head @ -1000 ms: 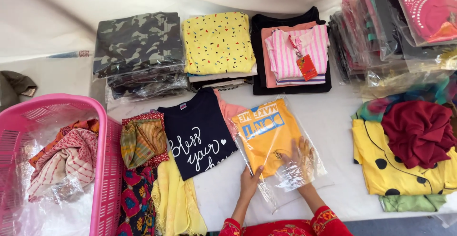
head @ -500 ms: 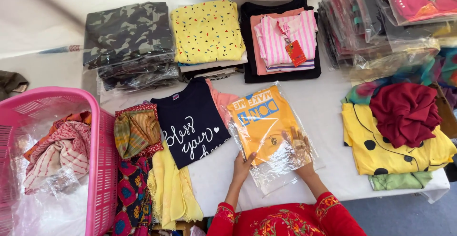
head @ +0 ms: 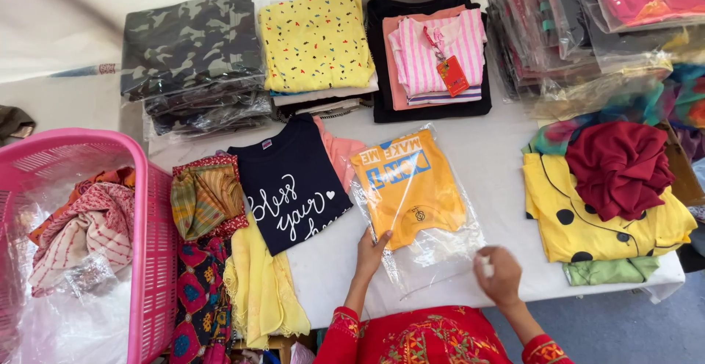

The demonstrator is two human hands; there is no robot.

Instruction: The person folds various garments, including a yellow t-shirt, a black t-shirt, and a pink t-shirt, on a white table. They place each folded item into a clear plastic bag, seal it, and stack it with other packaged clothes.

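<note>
Orange shirt (head: 410, 188) in its clear bag (head: 433, 250) lies mid-table (head: 499, 166), long axis from 11 to 5 o'clock; left hand (head: 371, 252) presses flat on its 7 o'clock corner, right hand (head: 499, 274) pinches narrowly something small at the bag's open 5 o'clock end

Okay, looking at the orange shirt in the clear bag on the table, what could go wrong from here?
The folded orange shirt sits inside the clear plastic bag, whose open end hangs slack by the table's front edge; it could slide out. The left hand pins only one corner while the right hand pinches the flap, so the bag may skew.
</note>
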